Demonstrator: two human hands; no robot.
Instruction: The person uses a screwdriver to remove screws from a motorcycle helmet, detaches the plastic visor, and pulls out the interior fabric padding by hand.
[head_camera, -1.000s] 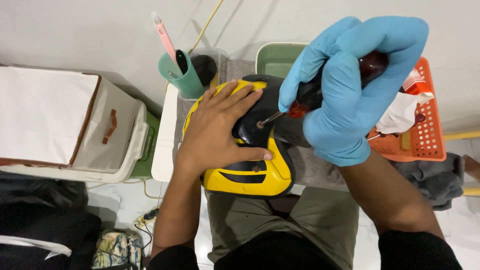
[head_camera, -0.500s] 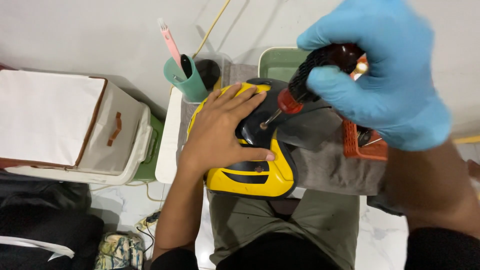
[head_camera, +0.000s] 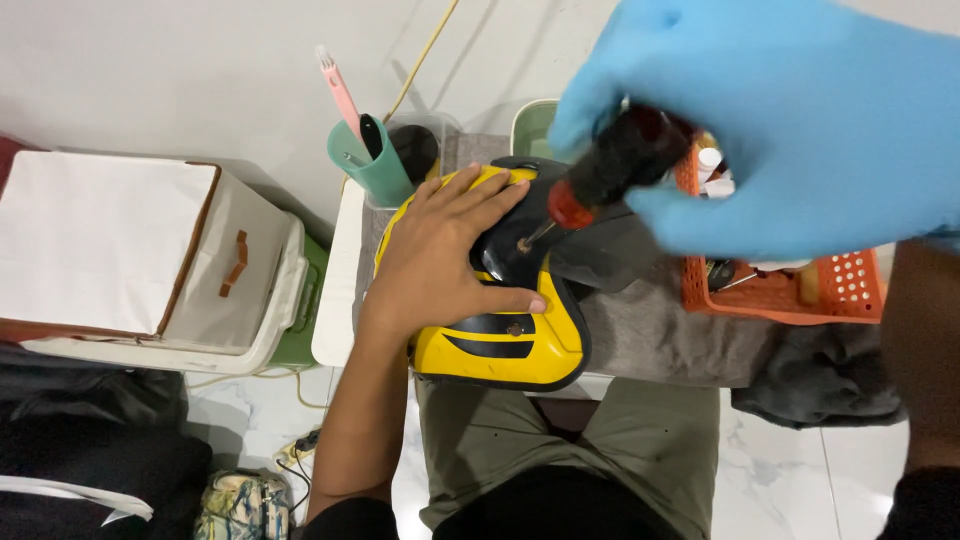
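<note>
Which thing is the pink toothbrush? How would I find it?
Start at the yellow and black device under the bare left hand. Just behind it stands a green cup. The pink toothbrush sticks up from that cup, the only pink, thin thing there.

A green cup (head_camera: 375, 170) stands at the back of the tabletop (head_camera: 338, 290) with a pink toothbrush (head_camera: 338, 95) in it. An orange basket (head_camera: 790, 290) sits to the right on a grey cloth (head_camera: 660, 335). A white fabric box (head_camera: 150, 255) rests left, above a white tiled floor (head_camera: 760, 480).
</note>
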